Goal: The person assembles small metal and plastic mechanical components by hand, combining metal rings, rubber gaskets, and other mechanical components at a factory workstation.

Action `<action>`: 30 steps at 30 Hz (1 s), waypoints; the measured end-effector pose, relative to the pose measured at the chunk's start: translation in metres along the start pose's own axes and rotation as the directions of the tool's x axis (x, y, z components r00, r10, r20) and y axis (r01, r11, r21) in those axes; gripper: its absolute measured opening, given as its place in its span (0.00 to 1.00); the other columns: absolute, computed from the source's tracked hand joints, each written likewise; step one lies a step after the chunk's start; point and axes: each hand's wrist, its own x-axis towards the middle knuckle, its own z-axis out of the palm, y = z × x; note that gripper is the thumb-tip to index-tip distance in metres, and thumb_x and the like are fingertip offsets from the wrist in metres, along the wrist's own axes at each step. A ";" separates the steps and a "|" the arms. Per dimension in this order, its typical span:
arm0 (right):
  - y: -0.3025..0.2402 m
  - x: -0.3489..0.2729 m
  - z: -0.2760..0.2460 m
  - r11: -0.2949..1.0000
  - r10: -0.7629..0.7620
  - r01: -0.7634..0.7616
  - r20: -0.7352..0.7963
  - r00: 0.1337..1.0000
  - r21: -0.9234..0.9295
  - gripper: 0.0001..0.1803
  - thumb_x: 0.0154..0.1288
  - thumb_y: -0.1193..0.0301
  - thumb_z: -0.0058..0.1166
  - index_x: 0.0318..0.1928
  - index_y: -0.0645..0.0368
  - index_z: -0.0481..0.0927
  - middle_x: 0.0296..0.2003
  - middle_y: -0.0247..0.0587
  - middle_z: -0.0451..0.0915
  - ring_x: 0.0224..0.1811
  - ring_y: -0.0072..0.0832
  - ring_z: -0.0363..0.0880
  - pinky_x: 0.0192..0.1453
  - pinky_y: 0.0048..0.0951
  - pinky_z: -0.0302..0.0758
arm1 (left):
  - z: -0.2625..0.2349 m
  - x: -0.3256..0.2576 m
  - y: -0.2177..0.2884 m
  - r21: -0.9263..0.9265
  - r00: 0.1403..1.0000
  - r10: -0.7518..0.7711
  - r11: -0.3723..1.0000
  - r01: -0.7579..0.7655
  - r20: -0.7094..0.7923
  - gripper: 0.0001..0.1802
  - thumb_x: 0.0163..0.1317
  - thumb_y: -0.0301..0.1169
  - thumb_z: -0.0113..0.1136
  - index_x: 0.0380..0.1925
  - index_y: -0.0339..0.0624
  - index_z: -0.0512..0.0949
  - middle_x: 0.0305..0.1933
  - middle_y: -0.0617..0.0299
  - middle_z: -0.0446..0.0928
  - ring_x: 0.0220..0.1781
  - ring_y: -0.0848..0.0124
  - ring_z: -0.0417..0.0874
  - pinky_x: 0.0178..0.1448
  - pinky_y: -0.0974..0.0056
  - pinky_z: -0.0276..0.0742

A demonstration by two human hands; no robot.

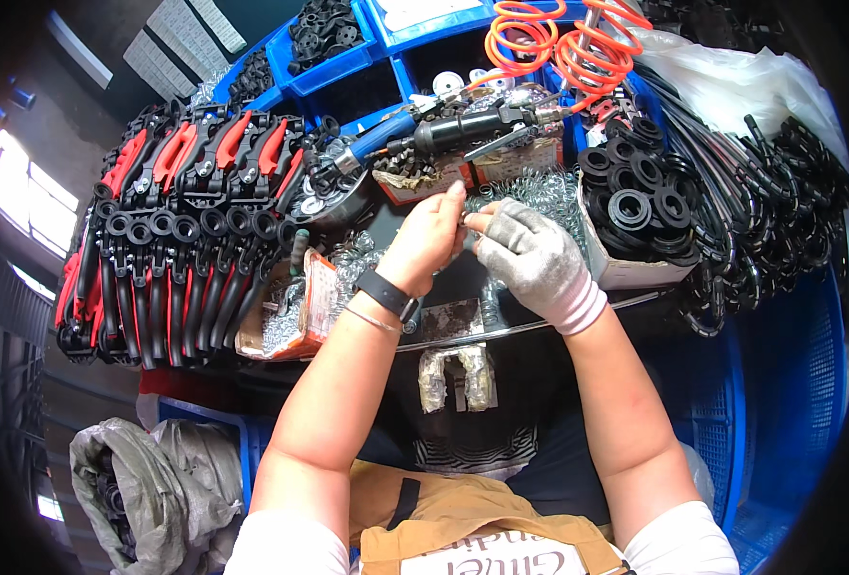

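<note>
- The bare left hand [426, 240] and the gloved right hand [534, 257] met above the worktop [444, 273], fingers of both pinched on a small metal part [467, 219] between them.
- A black pneumatic tool [468, 129] lay just beyond the hands, under an orange coiled hose [578, 48].
- Red-and-black handle assemblies [180, 240] were stacked to the left; black rubber rings [635, 187] filled a box to the right.

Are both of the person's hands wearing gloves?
No. Only the right hand wears a grey glove with a pale cuff; the left hand is bare, with a dark watch at the wrist.
</note>
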 end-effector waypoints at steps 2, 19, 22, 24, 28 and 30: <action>-0.002 0.004 0.000 1.000 -0.001 0.001 0.003 1.000 -0.005 0.12 0.52 0.75 0.60 0.39 0.59 0.83 0.46 0.41 0.84 0.51 0.41 0.83 0.55 0.39 0.83 | 0.002 0.011 -0.016 0.117 0.959 0.215 0.974 -0.196 -0.183 0.23 0.78 0.53 0.45 0.38 0.48 0.80 0.21 0.76 0.66 0.19 0.83 0.60 0.22 0.72 0.53; -0.001 0.003 0.001 0.664 0.653 -0.590 0.029 0.757 0.460 0.08 0.61 0.76 0.62 0.42 0.60 0.83 0.36 0.44 0.83 0.38 0.36 0.84 0.44 0.34 0.80 | 0.018 0.011 -0.022 0.449 0.810 0.561 0.776 -0.444 -0.169 0.25 0.80 0.48 0.44 0.35 0.34 0.72 0.30 0.44 0.76 0.30 0.50 0.75 0.37 0.53 0.72; -0.002 0.006 0.002 0.900 0.423 -0.397 -0.141 0.895 0.180 0.12 0.55 0.82 0.60 0.42 0.60 0.81 0.38 0.45 0.81 0.42 0.44 0.82 0.46 0.39 0.80 | 0.016 0.013 -0.022 0.391 0.856 0.491 0.828 -0.401 -0.162 0.26 0.80 0.51 0.44 0.35 0.38 0.74 0.26 0.53 0.76 0.26 0.60 0.75 0.33 0.57 0.70; -0.003 0.006 0.004 0.979 0.194 -0.180 -0.157 0.968 0.099 0.16 0.49 0.86 0.58 0.40 0.59 0.81 0.38 0.43 0.81 0.42 0.45 0.82 0.48 0.41 0.81 | 0.016 0.003 -0.014 -0.057 0.994 0.019 0.998 -0.013 0.109 0.23 0.78 0.54 0.48 0.42 0.46 0.80 0.24 0.73 0.68 0.24 0.81 0.66 0.28 0.71 0.62; -0.008 0.005 0.008 0.989 -0.029 0.049 -0.140 0.990 0.140 0.16 0.49 0.82 0.59 0.41 0.59 0.82 0.37 0.43 0.80 0.41 0.45 0.82 0.46 0.43 0.81 | 0.020 0.006 -0.019 -0.341 0.992 0.003 0.939 -0.045 -0.123 0.25 0.78 0.55 0.45 0.40 0.47 0.79 0.22 0.73 0.70 0.19 0.82 0.61 0.22 0.71 0.58; -0.007 0.003 0.006 0.993 -0.007 0.007 0.002 1.000 0.115 0.12 0.53 0.77 0.59 0.40 0.59 0.81 0.45 0.45 0.81 0.49 0.44 0.82 0.52 0.41 0.82 | 0.006 0.003 -0.018 -0.401 0.994 -0.051 0.916 0.007 -0.099 0.25 0.78 0.55 0.45 0.35 0.47 0.77 0.22 0.73 0.69 0.19 0.82 0.61 0.22 0.73 0.58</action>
